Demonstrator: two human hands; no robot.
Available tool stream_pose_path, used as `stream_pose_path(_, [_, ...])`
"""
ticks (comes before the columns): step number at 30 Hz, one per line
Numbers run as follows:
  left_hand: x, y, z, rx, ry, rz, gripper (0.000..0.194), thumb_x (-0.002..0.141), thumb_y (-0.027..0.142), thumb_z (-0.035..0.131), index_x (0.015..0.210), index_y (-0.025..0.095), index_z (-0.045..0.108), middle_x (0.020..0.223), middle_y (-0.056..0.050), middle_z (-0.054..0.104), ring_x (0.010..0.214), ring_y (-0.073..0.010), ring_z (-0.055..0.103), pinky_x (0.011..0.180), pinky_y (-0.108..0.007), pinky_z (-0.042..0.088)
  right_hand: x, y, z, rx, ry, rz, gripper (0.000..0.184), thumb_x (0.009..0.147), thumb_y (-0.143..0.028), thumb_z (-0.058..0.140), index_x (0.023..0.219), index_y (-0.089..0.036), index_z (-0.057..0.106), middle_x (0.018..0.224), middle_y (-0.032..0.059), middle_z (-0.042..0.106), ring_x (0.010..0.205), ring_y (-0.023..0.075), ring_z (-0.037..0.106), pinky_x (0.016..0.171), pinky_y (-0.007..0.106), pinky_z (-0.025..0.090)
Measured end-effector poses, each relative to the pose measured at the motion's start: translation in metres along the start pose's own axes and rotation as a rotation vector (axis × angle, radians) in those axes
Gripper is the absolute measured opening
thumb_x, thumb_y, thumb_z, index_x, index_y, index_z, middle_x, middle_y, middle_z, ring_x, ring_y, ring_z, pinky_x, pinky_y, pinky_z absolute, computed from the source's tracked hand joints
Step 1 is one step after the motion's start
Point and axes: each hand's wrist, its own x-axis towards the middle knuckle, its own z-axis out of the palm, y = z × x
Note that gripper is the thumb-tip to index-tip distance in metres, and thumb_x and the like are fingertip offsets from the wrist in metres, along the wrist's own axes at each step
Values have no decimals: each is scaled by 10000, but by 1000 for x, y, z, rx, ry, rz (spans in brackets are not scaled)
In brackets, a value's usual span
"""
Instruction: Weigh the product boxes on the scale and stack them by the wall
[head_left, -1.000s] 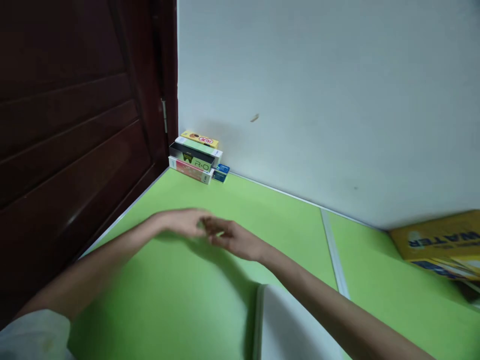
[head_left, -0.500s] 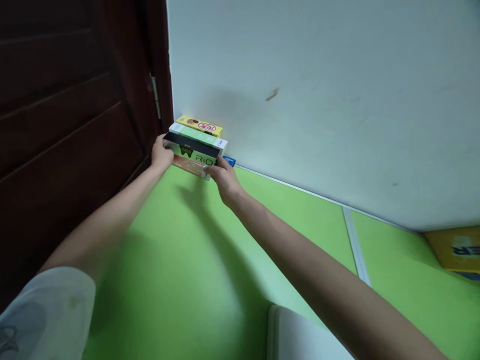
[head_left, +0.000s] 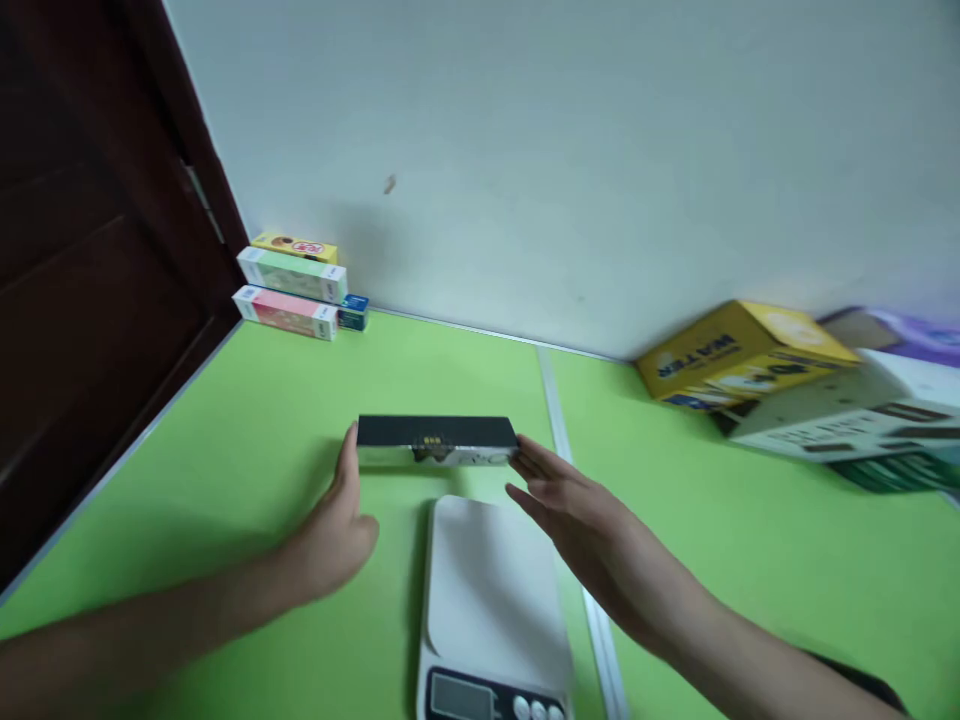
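L hand (head_left: 339, 535) is pressed against the L end of a black box (head_left: 435, 433), R hand (head_left: 581, 505) has its fingertips on the R end, thumb apart from the fingers; box is pinched btwn the two, long side facing the wearer. It sits just beyond the far edge of a white scale (head_left: 495, 580), looks held up off the green surface (head_left: 247, 420). Small gold print on the box's front side, too tiny to read; larger lettering lower down, blurred. Scale has a grey display (head_left: 461, 697) w/ round white buttons (head_left: 538, 710) beside it, markings n/a at this res. Back L corner, by the dark door (head_left: 97, 250) & wall (head_left: 525, 150): pink/white box (head_left: 289, 312) in front, green/white box (head_left: 292, 275) behind it, yellow carton (head_left: 296, 246) at the rear w/ red writing in an oval (illegible), dk blue box (head_left: 353, 312) at the R end, its label too small. Far R: big yellow box (head_left: 690, 365), tilted, looks to read "WATER", inverted from this side; next to it a white box (head_left: 855, 410) w/ dk lettering, too smeared to make out, plus a purple pkg (head_left: 930, 335) behind.
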Motion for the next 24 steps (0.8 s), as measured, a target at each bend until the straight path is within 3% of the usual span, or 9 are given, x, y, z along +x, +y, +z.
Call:
stream_pose_path(4, [-58,1,35,12,-192,-137,968,704,88,472,1521,260,-17,1579,-69,194,1424,-293,240,1107,-481,357,-68,43,-34,42,71,92,779,736,-454,570,1464,-315,331,1564,-3,264,1432,290,262,1144,515,284])
stream_pose_path(8, [-89,3,47,25,-259,-71,1016,704,92,483,1489,363,-103,1589,25,122,1436,-258,149,1146,-482,273,-100,75,-46,96,73,96,811,730,-515,609,1465,-409,283,1576,-37,217,1410,313,307,1108,528,340])
stream_pose_path(13, [-92,4,50,125,-242,-72,986,719,87,466,1507,303,-86,1600,5,29,1448,-282,37,1158,-524,138,-100,93,-48,94,30,125,762,799,-468,558,1487,-313,270,1574,54,243,1399,319,330,1120,554,304])
stream_pose_path(15, [-86,4,45,156,-168,-92,958,749,116,464,1505,317,-88,1606,-6,-8,1450,-318,45,1142,-583,136,-95,93,-53,61,23,126,734,818,-425,554,1483,-271,285,1567,92,260,1397,315,334,1120,551,306])
stream_pose_path(18, [-73,5,32,189,-24,-105,864,820,266,467,1484,415,-63,1606,40,-78,1447,-380,76,1095,-676,200,-86,87,-66,59,101,17,625,829,-342,560,1421,-243,383,1503,126,382,1364,283,396,1099,497,371])
stream_pose_path(20, [-66,3,22,212,28,-79,825,808,383,505,1478,446,28,1611,42,21,1443,-391,134,1080,-677,257,-80,83,-74,67,140,-56,571,825,-274,559,1378,-239,422,1439,132,450,1285,261,489,1037,460,452])
stream_pose_path(24, [-55,-6,14,247,-25,-25,764,786,462,520,1473,354,204,1425,-85,451,1334,-366,403,1059,-647,327,-68,78,-78,-135,75,-156,660,805,-170,554,1419,-270,333,1413,123,418,1097,220,593,876,434,559])
